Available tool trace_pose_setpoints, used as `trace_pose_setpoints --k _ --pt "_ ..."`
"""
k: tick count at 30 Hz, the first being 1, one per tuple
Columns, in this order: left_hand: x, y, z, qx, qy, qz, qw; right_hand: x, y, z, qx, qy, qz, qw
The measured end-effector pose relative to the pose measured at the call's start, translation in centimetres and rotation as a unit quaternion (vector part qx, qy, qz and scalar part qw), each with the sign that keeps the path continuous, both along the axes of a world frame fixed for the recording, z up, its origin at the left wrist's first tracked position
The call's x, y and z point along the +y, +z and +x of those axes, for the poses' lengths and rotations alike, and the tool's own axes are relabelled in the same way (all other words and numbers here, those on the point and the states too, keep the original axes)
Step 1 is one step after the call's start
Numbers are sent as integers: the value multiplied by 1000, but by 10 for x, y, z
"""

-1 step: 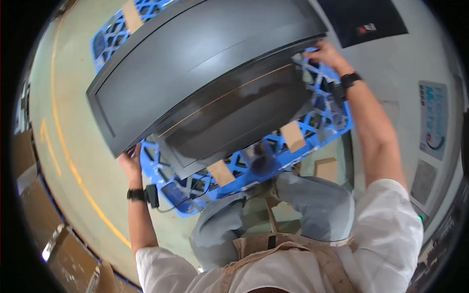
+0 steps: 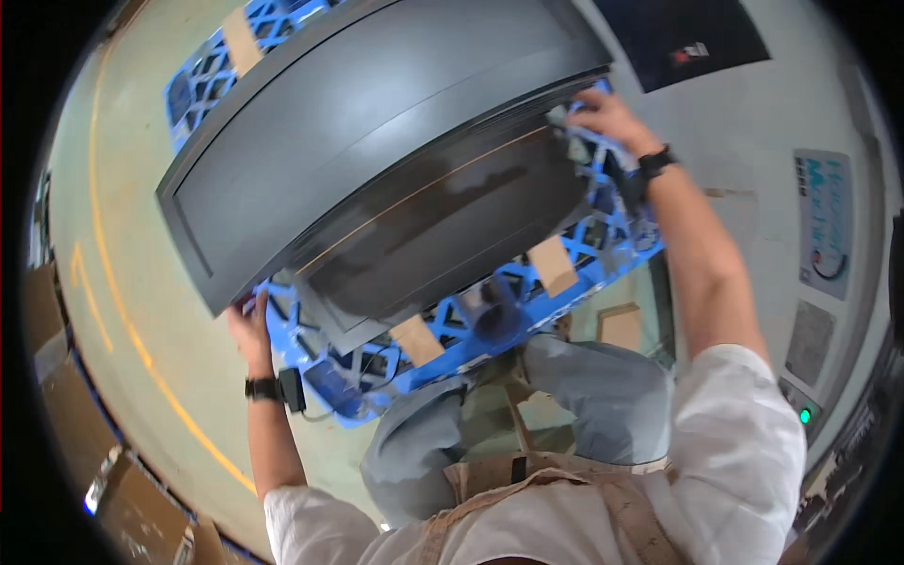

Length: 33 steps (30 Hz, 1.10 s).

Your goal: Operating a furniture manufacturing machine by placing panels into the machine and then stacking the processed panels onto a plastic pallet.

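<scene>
A dark grey framed panel (image 2: 377, 104), like a cabinet door, lies slantwise over another dark panel (image 2: 443, 226) with a smeared, dusty-looking surface. Both rest above a blue lattice plastic pallet (image 2: 527, 330). My left hand (image 2: 250, 330) grips the upper panel's near left corner, thumb on the near side and fingertips partly hidden beneath. At the near right corner, my right hand (image 2: 610, 121) has its fingers curled at the panel edge, just above the pallet's right end. The exact contact of its fingertips is blurred.
Cardboard pads (image 2: 417, 341) sit on the pallet's near edge. A pale machine housing (image 2: 744, 217) with a green light stands to the right, a black sheet (image 2: 683, 42) on it. Yellow lines (image 2: 141, 330) run along the floor at left, beside cardboard boxes (image 2: 71, 414).
The whole view has shifted slightly. My right hand sits a little lower and nearer to me against the panel's corner. My left hand stays on its corner.
</scene>
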<state>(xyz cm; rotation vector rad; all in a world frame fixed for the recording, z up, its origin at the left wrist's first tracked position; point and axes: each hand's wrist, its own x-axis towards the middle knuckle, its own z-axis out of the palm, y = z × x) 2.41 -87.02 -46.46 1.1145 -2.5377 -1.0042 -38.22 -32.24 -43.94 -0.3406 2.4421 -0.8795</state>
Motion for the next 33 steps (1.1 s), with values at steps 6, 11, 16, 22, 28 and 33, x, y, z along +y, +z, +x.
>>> trace_pose_setpoints --k 6,11,16,22,28,33 --pt "73 -68 46 -193 95 414 884 76 -125 94 -153 -147 8 977" --pt "97 -46 33 -149 83 475 863 49 -127 121 -112 -254 -38 960" --pt "74 -85 71 -142 154 425 881 37 -105 128 -92 -247 8 965" --pt "74 -67 124 -173 85 368 909 58 -60 160 -45 -219 52 973" --pt "145 85 89 4 0 386 923 116 55 195 26 -276 -84 957" --pt "144 140 100 60 34 281 957 88 159 173 82 -288 -101 949"
